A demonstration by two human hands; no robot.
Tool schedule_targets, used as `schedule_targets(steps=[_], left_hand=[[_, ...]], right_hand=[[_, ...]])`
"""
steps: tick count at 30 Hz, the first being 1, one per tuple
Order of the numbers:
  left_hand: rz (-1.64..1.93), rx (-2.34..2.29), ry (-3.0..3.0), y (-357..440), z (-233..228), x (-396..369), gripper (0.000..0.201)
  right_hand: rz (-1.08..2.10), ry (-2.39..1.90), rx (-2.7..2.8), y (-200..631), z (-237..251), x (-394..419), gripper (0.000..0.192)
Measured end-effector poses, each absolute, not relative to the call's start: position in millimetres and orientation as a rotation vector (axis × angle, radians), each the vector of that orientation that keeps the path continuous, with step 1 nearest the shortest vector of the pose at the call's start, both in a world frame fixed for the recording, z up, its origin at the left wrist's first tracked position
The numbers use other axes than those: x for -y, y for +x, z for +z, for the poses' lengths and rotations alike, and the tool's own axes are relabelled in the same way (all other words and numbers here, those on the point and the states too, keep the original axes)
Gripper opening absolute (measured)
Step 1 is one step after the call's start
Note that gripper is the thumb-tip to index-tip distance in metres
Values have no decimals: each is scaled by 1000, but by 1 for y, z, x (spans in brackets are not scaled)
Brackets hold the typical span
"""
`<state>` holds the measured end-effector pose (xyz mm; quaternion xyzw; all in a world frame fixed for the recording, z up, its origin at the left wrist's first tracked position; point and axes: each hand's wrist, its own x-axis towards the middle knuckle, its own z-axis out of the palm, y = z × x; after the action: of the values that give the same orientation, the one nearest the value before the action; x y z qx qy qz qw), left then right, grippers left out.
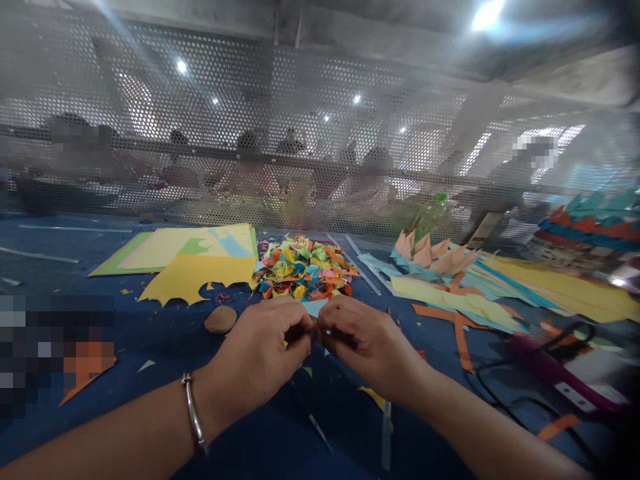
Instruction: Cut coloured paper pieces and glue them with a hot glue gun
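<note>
Left hand (263, 350) and right hand (365, 343) pinch one light-blue paper scrap (315, 308) together; one heap of clippings (305, 267) lies behind.

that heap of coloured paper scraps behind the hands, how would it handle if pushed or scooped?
The heap of paper scraps is loose, curled offcuts, so a push would probably scatter it rather than slide it whole. The pieces look thin and light, likely floppy, and some would slip out of a scoop. Stray bits already lie on the blue table, suggesting they drift easily.
</note>
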<state>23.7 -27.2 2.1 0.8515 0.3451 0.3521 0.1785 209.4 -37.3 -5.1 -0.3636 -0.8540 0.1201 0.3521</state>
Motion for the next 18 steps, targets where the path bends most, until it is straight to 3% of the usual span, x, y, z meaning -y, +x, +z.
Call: schedule_targets(steps=[18], left_hand=[[912,-941,2472,22,2,22,15]], right_hand=[[326,-1006,2282,212,-7,35,16]])
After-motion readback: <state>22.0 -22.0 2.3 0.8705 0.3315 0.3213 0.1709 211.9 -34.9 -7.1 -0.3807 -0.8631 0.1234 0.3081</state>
